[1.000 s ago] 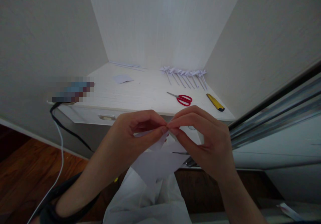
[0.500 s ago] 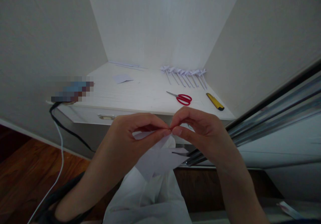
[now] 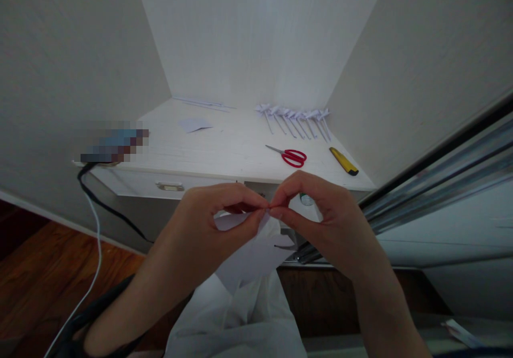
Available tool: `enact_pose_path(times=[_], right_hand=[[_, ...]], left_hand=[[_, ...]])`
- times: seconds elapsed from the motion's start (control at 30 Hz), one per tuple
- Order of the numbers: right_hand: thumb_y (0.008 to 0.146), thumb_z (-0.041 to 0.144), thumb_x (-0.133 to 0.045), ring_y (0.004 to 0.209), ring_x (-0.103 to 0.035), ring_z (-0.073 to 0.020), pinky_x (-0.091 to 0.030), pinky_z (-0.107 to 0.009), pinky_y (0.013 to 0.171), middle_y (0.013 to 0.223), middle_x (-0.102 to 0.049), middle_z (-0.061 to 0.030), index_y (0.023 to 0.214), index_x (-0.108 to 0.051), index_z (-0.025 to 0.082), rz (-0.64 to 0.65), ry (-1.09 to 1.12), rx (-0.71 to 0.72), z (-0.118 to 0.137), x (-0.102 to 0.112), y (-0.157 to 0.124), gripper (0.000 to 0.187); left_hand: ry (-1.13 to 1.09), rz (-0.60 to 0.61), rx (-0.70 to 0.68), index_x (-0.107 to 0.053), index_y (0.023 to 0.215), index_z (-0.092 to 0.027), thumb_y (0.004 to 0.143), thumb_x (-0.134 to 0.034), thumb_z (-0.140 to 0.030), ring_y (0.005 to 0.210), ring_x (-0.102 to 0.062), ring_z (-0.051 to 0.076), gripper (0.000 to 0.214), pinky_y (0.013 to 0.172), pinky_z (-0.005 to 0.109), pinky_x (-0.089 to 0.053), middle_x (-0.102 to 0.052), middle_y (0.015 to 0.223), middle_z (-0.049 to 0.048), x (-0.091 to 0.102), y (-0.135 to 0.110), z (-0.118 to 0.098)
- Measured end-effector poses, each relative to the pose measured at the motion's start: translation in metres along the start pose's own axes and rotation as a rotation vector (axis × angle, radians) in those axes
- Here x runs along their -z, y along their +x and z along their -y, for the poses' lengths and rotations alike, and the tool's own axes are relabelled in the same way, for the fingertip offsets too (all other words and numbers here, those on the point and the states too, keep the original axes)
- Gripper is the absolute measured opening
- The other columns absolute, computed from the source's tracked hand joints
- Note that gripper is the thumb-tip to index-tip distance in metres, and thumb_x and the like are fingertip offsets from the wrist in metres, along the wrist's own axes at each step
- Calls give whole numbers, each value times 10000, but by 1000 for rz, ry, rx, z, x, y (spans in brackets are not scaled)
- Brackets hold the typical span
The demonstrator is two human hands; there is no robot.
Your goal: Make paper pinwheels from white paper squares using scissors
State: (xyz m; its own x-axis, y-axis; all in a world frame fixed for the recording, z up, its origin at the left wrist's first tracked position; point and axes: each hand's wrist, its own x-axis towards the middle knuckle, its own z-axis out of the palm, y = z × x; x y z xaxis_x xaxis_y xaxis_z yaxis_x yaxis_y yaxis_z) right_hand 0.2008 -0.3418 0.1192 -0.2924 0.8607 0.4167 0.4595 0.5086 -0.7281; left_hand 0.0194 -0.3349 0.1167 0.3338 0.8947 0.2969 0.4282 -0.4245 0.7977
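Note:
Both my hands are raised in front of a white desk [image 3: 224, 152] and pinch the top edge of a white sheet of paper [image 3: 250, 254]. My left hand [image 3: 212, 216] grips it between thumb and fingers from the left. My right hand [image 3: 316, 213] pinches it from the right, fingertips touching those of the left hand. The sheet hangs down below the fingers, partly folded. Its upper part is hidden by my fingers.
On the desk lie red-handled scissors [image 3: 292, 156], a yellow utility knife [image 3: 343, 162], a row of several small folded paper pieces on stems [image 3: 295, 119] and a loose paper scrap [image 3: 193, 125]. Cables [image 3: 94, 208] hang off the left edge. Wooden floor lies below left.
The hands stay pinched on the paper's top edge and have shifted only slightly. The hanging sheet has drawn up a little and folded more.

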Motion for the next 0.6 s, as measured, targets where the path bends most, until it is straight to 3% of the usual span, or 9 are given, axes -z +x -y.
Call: enact_pose_path(times=[0.27, 0.6], right_hand=[[778, 74, -671, 731, -557, -74, -424, -177, 693, 763, -597, 42, 759, -585, 176, -74, -186, 77, 4, -6, -4, 135], [797, 152, -672, 702, -565, -80, -442, -185, 677, 729, -621, 51, 757, -616, 190, -84, 75, -17, 1, -2, -1, 78]], left_hand=[[-40, -3, 31, -734, 756, -227, 755, -657, -166, 643, -620, 88, 97, 636, 150, -482, -729, 718, -49, 1, 1, 2], [-87, -55, 21, -715, 717, -247, 750, -670, -137, 591, -593, 52, 123, 577, 95, -454, -694, 650, -93, 1, -1, -3]])
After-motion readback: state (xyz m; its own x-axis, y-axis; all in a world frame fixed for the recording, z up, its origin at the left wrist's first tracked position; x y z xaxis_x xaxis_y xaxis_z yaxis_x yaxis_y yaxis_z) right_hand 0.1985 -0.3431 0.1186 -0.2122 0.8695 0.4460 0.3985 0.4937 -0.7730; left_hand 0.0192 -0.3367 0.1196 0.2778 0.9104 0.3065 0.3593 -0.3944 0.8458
